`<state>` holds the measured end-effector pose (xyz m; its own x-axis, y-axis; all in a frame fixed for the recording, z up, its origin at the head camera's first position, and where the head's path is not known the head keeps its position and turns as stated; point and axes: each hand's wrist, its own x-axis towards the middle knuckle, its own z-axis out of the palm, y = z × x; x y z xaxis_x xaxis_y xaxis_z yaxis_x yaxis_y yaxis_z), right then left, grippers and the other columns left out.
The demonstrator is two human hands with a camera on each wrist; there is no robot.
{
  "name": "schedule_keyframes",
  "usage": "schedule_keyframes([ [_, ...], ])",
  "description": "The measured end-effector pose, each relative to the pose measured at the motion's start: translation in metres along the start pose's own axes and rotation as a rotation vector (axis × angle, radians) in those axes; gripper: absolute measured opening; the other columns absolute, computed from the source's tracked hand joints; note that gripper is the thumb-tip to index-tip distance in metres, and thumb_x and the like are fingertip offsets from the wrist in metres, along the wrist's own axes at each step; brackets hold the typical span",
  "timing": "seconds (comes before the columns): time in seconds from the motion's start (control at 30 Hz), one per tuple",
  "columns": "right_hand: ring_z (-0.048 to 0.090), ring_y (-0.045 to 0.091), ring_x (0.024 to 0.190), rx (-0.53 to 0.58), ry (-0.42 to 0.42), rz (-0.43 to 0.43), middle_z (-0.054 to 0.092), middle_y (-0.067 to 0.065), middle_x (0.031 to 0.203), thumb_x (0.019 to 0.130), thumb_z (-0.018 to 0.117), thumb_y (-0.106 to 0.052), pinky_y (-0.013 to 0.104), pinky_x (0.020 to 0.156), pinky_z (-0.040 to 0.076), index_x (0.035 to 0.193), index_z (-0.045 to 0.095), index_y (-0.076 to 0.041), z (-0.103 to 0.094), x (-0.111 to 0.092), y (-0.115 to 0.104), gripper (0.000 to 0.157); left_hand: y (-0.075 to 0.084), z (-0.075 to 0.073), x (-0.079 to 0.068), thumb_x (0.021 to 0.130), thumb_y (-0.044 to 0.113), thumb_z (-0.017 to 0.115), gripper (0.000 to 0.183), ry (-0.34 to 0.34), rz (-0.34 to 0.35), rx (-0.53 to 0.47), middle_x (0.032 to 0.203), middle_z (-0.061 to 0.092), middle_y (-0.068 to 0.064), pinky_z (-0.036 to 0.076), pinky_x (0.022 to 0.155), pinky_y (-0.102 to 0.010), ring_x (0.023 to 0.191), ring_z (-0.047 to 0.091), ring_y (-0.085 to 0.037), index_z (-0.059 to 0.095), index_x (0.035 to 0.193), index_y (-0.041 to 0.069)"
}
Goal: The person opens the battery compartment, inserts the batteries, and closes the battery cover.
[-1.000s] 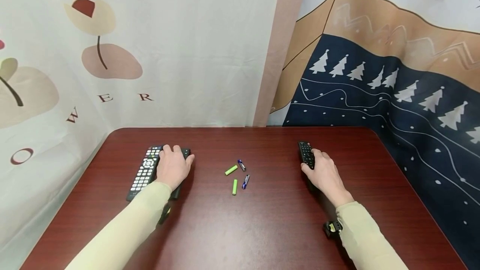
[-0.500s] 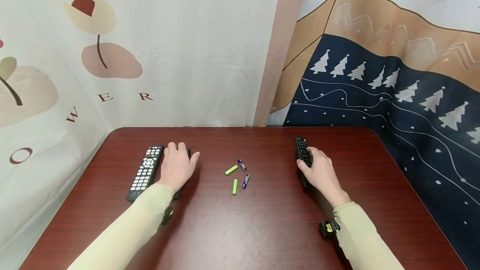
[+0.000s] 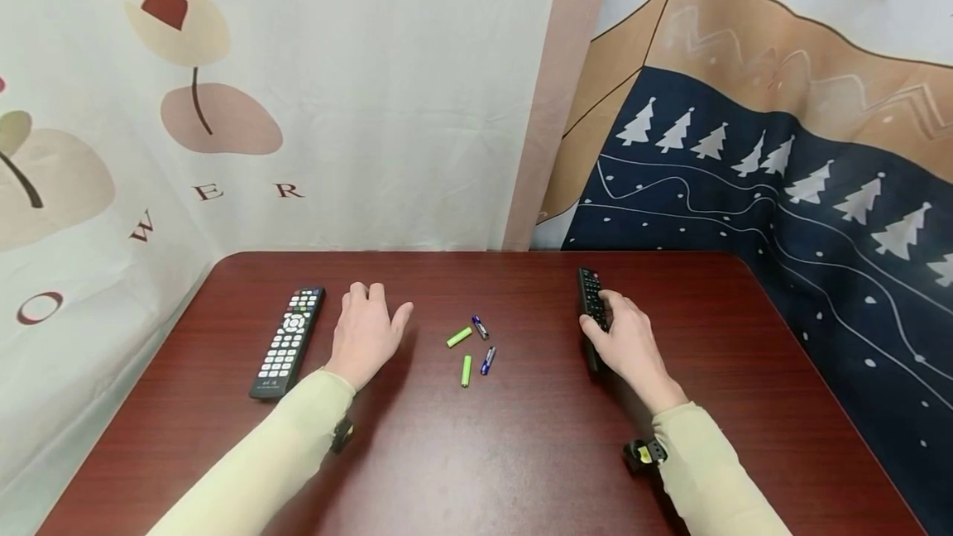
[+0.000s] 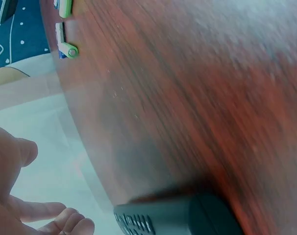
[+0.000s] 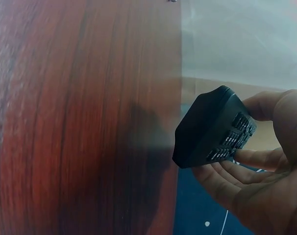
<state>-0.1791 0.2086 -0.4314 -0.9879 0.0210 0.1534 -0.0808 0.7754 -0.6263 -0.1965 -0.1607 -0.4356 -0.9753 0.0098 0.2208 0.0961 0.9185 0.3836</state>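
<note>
My right hand [image 3: 629,346] grips a black remote control [image 3: 591,292] between thumb and fingers at the table's right. In the right wrist view that remote [image 5: 207,129] is tilted, its buttons turned toward the palm. My left hand [image 3: 368,337] hovers over the left of the table, fingers loosely bent around nothing visible. A black remote control with white buttons [image 3: 286,346] lies beside it on the left. In the left wrist view, a dark remote [image 4: 170,213] sits on the table apart from the hand [image 4: 9,181]; which remote it is, I cannot tell.
Two green batteries [image 3: 466,370] and two blue batteries [image 3: 487,361] lie scattered mid-table between my hands. The reddish-brown wooden table [image 3: 476,453] ends against a pale printed curtain [image 3: 387,106] and a navy one with tree prints [image 3: 700,189].
My left hand has moved right, away from the white-button remote; the second remote that showed beneath it is hidden in the head view. My right hand has carried its remote slightly left.
</note>
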Motion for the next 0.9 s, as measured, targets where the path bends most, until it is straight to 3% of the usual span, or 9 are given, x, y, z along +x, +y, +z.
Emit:
schedule_keyframes([
  [0.33,0.064,0.035,0.101,0.051,-0.006,0.011,0.066,0.025,0.12,0.098,0.065,-0.021,0.047,0.083,0.053,0.142,0.053,0.005,0.005,0.001,-0.005,0.052,0.013,0.003,-0.005,0.102,0.034,0.063,0.053,0.028,0.021,-0.03,0.108,0.046,-0.028,0.05,0.084,-0.056,0.104,0.048,-0.046,0.053,0.121,-0.014],
  [0.57,0.065,0.032,0.101,0.097,-0.012,0.028,0.067,0.024,0.121,0.099,0.065,-0.02,0.044,0.08,0.055,0.142,0.053,0.003,0.008,-0.002,-0.01,0.05,0.025,0.003,-0.009,0.103,0.037,0.062,0.056,0.009,0.03,-0.05,0.109,0.047,-0.025,0.051,0.084,-0.053,0.103,0.047,-0.041,0.053,0.127,-0.013],
  [0.9,0.068,0.032,0.106,0.194,-0.046,0.057,0.066,0.023,0.128,0.101,0.063,-0.021,0.048,0.087,0.056,0.143,0.053,-0.001,0.012,-0.002,-0.017,0.048,0.039,0.006,-0.015,0.1,0.034,0.067,0.051,0.052,0.103,-0.063,0.107,0.051,-0.026,0.05,0.089,-0.053,0.104,0.05,-0.043,0.057,0.122,-0.012],
])
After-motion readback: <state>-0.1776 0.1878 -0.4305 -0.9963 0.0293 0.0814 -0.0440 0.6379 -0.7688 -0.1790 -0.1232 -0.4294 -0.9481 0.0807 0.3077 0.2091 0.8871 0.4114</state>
